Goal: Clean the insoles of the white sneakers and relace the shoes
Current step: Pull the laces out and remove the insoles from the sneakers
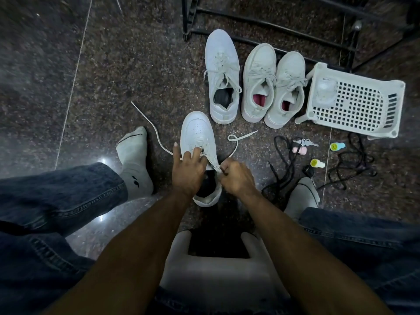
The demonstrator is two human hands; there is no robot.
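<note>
A white sneaker stands on the dark stone floor between my feet, toe pointing away. My left hand rests on its eyelet area, fingers curled around the lace near the tongue. My right hand pinches the white lace at the shoe's right eyelet row. One lace end trails left across the floor; the other loops to the right. The shoe's dark interior shows behind my hands.
Three more white sneakers stand behind. A white plastic basket lies at the right. Black laces, keys and two small bottles are scattered nearby. A black metal rack is at the back. A white stool is beneath me.
</note>
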